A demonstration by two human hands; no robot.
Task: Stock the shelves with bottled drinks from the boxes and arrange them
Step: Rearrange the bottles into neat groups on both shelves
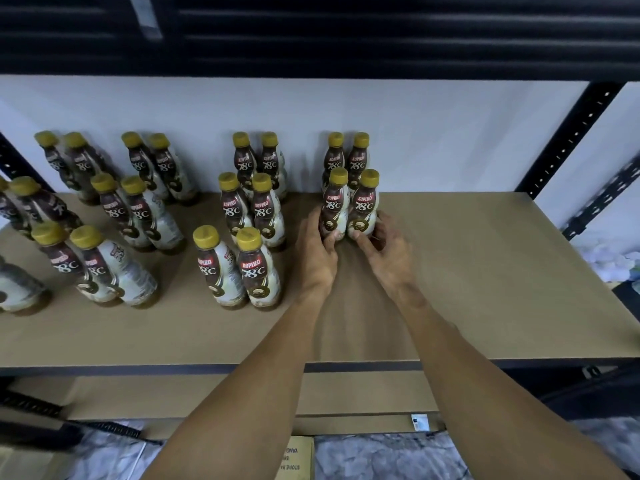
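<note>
Several coffee bottles with gold caps stand in paired rows on the brown shelf board [485,271]. At the right-hand row, my left hand [317,251] grips the base of one bottle [335,206], and my right hand [388,252] grips the base of the bottle beside it [365,207]. Both bottles stand upright on the board, just in front of two more bottles [348,155] at the back wall. Another row of bottle pairs [239,265] stands to the left of my hands.
More bottle pairs [104,265] fill the left part of the shelf. A black perforated upright [571,140] bounds the shelf at the right. Below the front edge lie a lower board [207,396] and a cardboard box [294,459] on the floor.
</note>
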